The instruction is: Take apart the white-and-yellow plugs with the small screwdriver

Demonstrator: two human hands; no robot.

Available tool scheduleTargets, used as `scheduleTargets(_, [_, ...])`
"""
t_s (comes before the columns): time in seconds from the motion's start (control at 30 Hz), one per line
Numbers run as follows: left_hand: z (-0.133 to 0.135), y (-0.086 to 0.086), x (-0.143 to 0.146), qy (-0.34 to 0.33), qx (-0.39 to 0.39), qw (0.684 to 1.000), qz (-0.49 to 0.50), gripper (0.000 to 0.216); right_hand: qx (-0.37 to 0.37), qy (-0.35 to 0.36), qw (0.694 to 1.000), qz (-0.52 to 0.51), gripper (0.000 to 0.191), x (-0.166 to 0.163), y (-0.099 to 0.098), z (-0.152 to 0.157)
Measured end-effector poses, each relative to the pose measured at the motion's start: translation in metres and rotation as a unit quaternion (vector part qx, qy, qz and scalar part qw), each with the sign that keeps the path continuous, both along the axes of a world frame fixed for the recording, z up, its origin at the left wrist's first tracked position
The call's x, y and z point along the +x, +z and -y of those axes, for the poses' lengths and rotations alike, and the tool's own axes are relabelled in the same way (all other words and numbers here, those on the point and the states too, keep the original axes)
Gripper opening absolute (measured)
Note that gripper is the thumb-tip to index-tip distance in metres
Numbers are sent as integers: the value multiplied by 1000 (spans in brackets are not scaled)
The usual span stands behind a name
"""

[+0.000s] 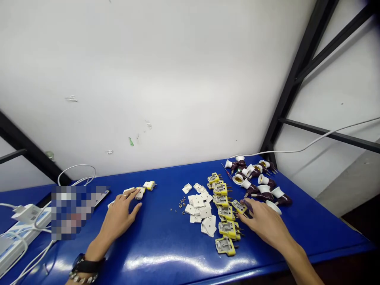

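Observation:
My left hand (121, 211) lies flat with its fingers stretched over closed white-and-yellow plugs, one of them (140, 193) showing at the fingertips. Just beyond it sits another closed plug (149, 185). My right hand (265, 221) pinches an opened plug (238, 206) with its grey inside facing up; part of it is hidden by the fingers. Beside that hand runs a column of opened yellow plugs (228, 228), prongs pointing right. A pile of white plug covers (198, 202) lies to their left, with several small brass screws (182, 203) next to it.
Brown lamp holders with white rims (265, 189) are heaped at the back right, near a thin screwdriver (227, 171). At the left are a white power strip (25, 233), cables and a partly blurred phone-like device (102, 196). Black metal posts (285, 95) frame the blue table (166, 245).

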State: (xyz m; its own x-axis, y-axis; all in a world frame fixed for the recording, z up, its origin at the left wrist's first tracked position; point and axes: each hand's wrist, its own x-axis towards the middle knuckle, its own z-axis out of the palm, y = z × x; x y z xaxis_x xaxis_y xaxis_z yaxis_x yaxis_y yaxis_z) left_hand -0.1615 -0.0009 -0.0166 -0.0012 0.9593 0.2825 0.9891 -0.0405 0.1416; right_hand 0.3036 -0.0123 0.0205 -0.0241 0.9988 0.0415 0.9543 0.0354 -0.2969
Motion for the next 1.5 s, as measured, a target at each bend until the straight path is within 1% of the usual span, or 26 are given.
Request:
scheduleTargets(0.1, [-6,5,1,20,-14,999,-44,52,32,-4,996,-82,39,8,1,2])
scheduleTargets(0.2, [-17,10,8,29,-24,997,-73,49,84,-14,981,-173,43,13,9,7])
scheduleTargets(0.27, [-22,12,12,27,-32,996,-78,46,105,-23,971,-212,47,12,16,13])
scheduleTargets(0.33, [-22,11,14,7,-36,998,-59,45,120,-32,963,-241,51,9,22,18])
scheduleTargets(0.4, [-14,10,16,-31,-41,999,-14,48,138,-24,951,-277,52,4,26,23])
scheduleTargets(0.5, [8,8,24,-97,-57,991,68,52,148,16,926,-346,47,-14,30,28])
scheduleTargets(0.63, [44,9,54,-162,-64,971,166,51,112,95,890,-431,32,-59,29,30])
scheduleTargets(0.7, [56,10,73,-194,-80,958,195,50,115,136,870,-459,26,-85,27,28])
scheduleTargets(0.77, [62,9,90,-224,-99,946,214,47,106,181,867,-452,23,-108,25,26])
scheduleTargets(0.83, [62,8,103,-242,-102,937,229,45,91,220,873,-425,22,-126,23,23])
scheduleTargets(0.93, [59,4,111,-231,-90,938,242,47,93,252,879,-395,24,-142,20,21])
scheduleTargets(1.07, [56,3,112,-231,-88,937,248,47,102,271,883,-370,25,-148,15,20])
scheduleTargets(1.27, [55,7,112,-247,-83,932,254,41,125,296,888,-330,16,-156,12,17])
scheduleTargets(1.33, [56,9,114,-254,-71,931,251,38,120,308,889,-316,16,-159,13,17])
scheduleTargets(1.47, [57,14,123,-262,-55,920,285,17,91,341,887,-298,19,-160,17,14])
scheduleTargets(1.5, [56,15,125,-260,-58,915,301,20,81,348,886,-294,20,-159,19,13])
